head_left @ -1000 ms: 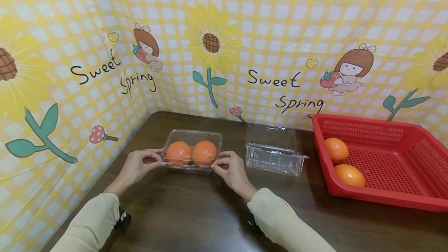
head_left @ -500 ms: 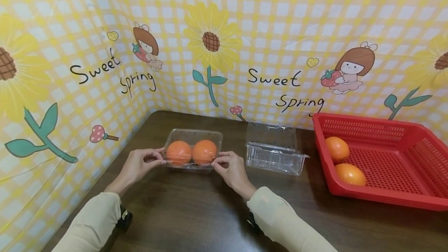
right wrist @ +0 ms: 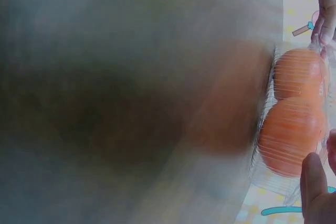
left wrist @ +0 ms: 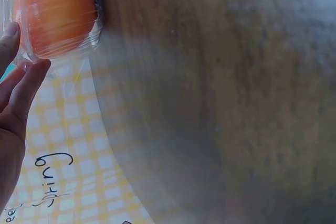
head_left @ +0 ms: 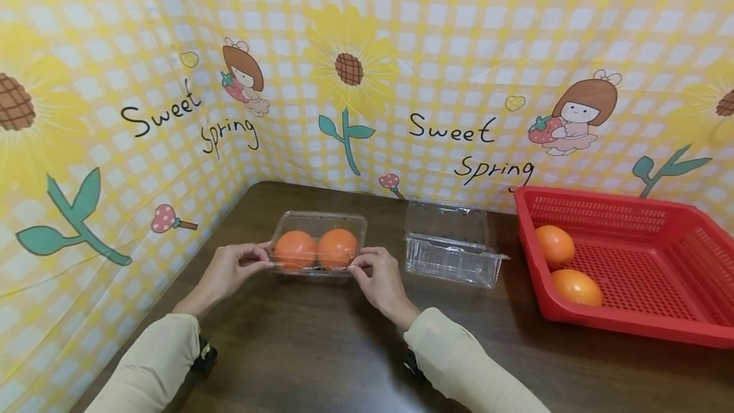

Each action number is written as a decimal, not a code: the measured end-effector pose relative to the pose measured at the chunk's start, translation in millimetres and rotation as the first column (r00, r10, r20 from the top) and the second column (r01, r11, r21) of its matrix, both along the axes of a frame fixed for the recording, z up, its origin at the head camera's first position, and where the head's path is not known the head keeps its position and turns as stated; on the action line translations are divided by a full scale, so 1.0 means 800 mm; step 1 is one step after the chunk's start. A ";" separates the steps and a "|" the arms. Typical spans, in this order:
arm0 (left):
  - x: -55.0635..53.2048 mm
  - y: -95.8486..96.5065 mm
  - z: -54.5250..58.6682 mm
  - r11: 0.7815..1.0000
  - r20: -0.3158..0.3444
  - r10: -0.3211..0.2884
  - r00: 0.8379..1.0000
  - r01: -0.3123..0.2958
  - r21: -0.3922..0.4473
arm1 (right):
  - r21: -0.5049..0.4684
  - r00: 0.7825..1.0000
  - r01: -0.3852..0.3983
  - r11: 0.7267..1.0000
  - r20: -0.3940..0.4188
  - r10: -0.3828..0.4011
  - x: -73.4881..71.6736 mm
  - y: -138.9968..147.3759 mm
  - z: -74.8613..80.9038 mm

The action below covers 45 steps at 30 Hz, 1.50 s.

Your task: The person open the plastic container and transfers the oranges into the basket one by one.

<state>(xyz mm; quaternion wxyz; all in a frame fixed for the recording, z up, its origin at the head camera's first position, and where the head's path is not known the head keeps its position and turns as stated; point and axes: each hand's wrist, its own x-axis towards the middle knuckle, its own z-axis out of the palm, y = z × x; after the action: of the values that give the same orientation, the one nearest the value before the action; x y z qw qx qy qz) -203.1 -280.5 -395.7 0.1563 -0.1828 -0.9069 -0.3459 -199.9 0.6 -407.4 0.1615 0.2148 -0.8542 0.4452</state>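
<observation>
A clear plastic clamshell box [head_left: 321, 218] with its lid down stands on the table, two oranges [head_left: 337, 247] side by side inside. At its left front corner my left hand [head_left: 228, 271] pinches the rim between thumb and fingers. My right hand [head_left: 381, 278] pinches the right front corner in the same manner. The left wrist view shows the left thumb and fingers at the box edge beside an orange [left wrist: 58, 11]. In the right wrist view, both oranges show through the ribbed wall, with the right thumb [right wrist: 314, 179] against the rim.
A second clear clamshell box [head_left: 453, 260] stands right of the first, lid raised, with no fruit in it. Farther right is a red plastic basket [head_left: 631, 330] holding two oranges [head_left: 576, 287] at its left side. A checked cloth [head_left: 367, 145] backs the brown table [head_left: 309, 349].
Both hands keep their hold on the box corners, and the box stays in place. The head view shifts very slightly.
</observation>
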 end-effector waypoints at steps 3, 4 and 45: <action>0.000 0.001 -0.001 1.000 -0.004 0.006 1.000 -0.006 -0.007 | 0.005 1.000 0.011 1.000 0.028 -0.012 0.004 0.000 0.001; -0.001 0.001 -0.001 1.000 -0.004 0.010 1.000 -0.010 -0.008 | 0.006 1.000 0.014 1.000 0.026 -0.014 0.004 0.000 0.001; -0.001 0.006 0.000 1.000 0.022 0.022 1.000 -0.022 -0.002 | 0.040 1.000 -0.019 0.999 -0.016 0.020 -0.002 0.004 -0.002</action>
<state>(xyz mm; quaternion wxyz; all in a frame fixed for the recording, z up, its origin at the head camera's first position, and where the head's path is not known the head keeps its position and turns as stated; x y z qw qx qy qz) -203.8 -276.0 -395.6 0.1502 -0.1691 -0.9108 -0.3455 -201.6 3.6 -409.1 0.1597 0.2297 -0.8594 0.4279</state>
